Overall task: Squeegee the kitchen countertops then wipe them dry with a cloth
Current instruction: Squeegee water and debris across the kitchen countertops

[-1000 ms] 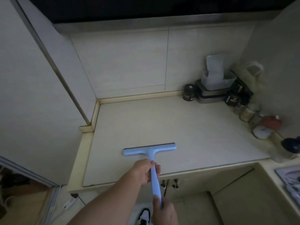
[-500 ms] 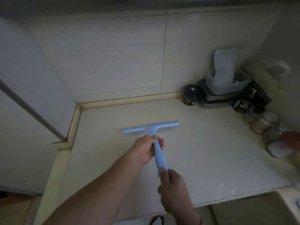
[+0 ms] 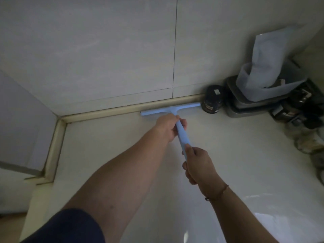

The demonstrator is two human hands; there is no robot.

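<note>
Squeegee point(image 3: 171, 110) at the far limit of the countertop point(image 3: 236, 163). The blade lies with its long axis along the raised back kerb point(image 3: 108, 112), touching or just short of it; which of the two I cannot tell. Its right end stops just beside a dark jar point(image 3: 211, 102) that stands against the same kerb. The handle runs square to the blade, from the kerb back toward me.

My left hand point(image 3: 168, 127) grips the handle at the end nearest the kerb, just behind the blade, fingers curled round the shaft. My right hand point(image 3: 198, 165) grips the end farthest from the kerb, fingers also wrapped round it, thumb lying along the top. The left hand is thus the nearer to the blade and bears on it; the right steers from the tail.

In my judgement, the coming stroke turns on this one relation: the blade lies ahead of both hands and across the line of pull, so a draw away from the kerb would sweep a band as wide as the blade. Stacked containers point(image 3: 259, 95) lie farther right along the kerb, beyond the jar. No cloth is in view.
</note>
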